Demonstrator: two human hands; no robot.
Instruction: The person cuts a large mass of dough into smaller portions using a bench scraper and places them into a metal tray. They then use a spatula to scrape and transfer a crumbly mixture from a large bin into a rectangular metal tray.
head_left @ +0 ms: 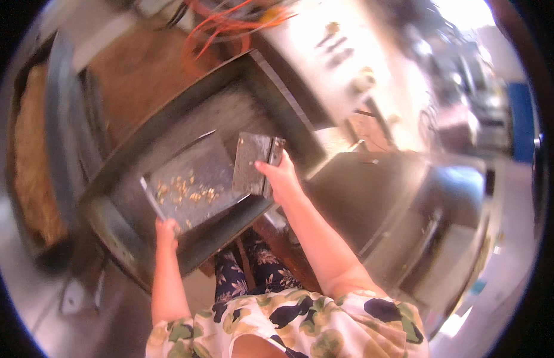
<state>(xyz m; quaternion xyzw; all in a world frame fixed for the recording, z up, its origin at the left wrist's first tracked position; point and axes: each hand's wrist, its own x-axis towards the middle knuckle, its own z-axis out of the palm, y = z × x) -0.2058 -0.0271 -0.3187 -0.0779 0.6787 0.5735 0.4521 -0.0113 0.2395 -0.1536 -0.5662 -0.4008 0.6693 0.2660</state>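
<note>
My left hand is closed on the near left edge of a shallow grey metal tray. Small yellowish pieces lie scattered over the tray's left and middle part. In my right hand is a flat rectangular metal scraper, thumb on its face and fingers hidden behind its thicker right edge. The scraper is over the tray's right end; whether they touch, I cannot tell. Tray and scraper are both above a large, deep, dark metal trough, whose walls surround them.
Left of the trough, a long container holds brown material. Orange cords lie tangled at the far side, near a brown surface. A metal cabinet stands to my right. Blurred metal equipment is at the far right.
</note>
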